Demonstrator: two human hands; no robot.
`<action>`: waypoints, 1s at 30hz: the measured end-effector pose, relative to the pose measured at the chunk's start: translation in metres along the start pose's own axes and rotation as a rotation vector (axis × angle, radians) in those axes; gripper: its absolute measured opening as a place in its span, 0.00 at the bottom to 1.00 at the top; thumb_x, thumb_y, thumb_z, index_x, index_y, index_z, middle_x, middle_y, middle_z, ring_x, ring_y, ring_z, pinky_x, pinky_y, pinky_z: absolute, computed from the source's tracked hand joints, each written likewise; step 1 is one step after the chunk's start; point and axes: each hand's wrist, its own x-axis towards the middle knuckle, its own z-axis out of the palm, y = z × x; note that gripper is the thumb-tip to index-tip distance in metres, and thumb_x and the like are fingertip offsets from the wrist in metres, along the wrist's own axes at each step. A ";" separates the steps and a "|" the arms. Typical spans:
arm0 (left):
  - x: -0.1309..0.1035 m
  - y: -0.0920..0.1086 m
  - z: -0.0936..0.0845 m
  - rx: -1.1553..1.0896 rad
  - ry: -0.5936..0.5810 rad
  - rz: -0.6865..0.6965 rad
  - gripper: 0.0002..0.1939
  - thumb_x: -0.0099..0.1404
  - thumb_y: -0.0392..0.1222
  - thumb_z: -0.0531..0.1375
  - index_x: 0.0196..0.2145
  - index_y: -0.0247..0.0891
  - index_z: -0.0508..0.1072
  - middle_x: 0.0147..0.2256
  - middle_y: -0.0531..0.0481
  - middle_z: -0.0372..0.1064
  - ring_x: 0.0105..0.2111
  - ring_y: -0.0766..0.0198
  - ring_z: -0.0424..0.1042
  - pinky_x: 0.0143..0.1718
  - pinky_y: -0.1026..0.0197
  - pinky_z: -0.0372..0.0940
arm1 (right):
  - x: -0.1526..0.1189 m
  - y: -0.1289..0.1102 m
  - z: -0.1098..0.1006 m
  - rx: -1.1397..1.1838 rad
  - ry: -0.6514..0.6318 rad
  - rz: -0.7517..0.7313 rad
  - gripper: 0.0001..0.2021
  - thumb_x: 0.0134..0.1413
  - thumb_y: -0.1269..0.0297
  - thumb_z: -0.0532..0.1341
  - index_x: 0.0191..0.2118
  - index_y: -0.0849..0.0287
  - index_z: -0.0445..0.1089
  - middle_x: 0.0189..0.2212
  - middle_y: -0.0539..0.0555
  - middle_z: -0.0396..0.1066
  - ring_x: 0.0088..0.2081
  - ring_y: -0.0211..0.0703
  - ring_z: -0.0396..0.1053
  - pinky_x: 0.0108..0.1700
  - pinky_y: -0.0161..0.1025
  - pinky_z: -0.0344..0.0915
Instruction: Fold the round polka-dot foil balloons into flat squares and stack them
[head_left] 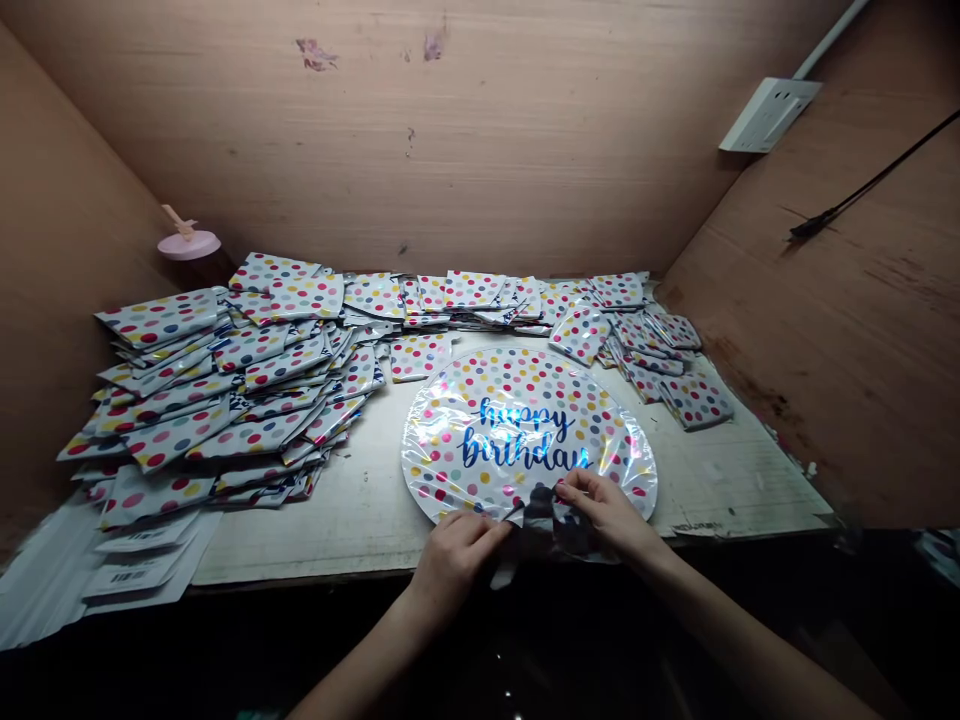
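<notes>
A round, flat foil balloon with coloured dots and blue "happy birthday" lettering lies on the table in front of me. My left hand is closed at its near edge, thumb and fingers pressed on the foil. Just to the right, my right hand pinches a bit of foil below the lettering. Between the hands the near edge is crumpled and dark, partly bent over the table's front edge. A pale tab hangs there; what it is I cannot make out.
Folded dotted foil packets are heaped on the left. More packets line the back, with a smaller pile at right. White barcoded sheets lie front left. A pink-lidded cup stands behind; wooden panels enclose the table.
</notes>
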 end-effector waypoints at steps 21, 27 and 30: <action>-0.018 0.027 0.013 0.017 -0.109 0.130 0.06 0.59 0.36 0.57 0.37 0.37 0.71 0.46 0.43 0.72 0.49 0.52 0.69 0.50 0.49 0.66 | 0.122 -0.094 -0.027 -1.303 0.467 -0.409 0.13 0.64 0.60 0.47 0.36 0.56 0.66 0.28 0.56 0.72 0.30 0.46 0.67 0.32 0.37 0.55; 0.020 -0.006 -0.039 -0.032 0.222 -0.221 0.39 0.59 0.42 0.60 0.64 0.38 0.48 0.58 0.36 0.58 0.59 0.49 0.59 0.55 0.47 0.62 | 0.126 -0.103 -0.023 -1.307 0.391 -0.578 0.15 0.63 0.59 0.47 0.36 0.58 0.68 0.29 0.58 0.72 0.31 0.45 0.67 0.35 0.38 0.58; 0.036 -0.060 -0.048 0.025 0.291 -0.390 0.51 0.56 0.42 0.64 0.67 0.37 0.35 0.63 0.32 0.48 0.64 0.44 0.47 0.60 0.39 0.52 | 0.073 -0.064 -0.036 -1.275 0.310 -0.741 0.18 0.63 0.58 0.46 0.32 0.57 0.69 0.26 0.58 0.72 0.33 0.46 0.68 0.40 0.41 0.62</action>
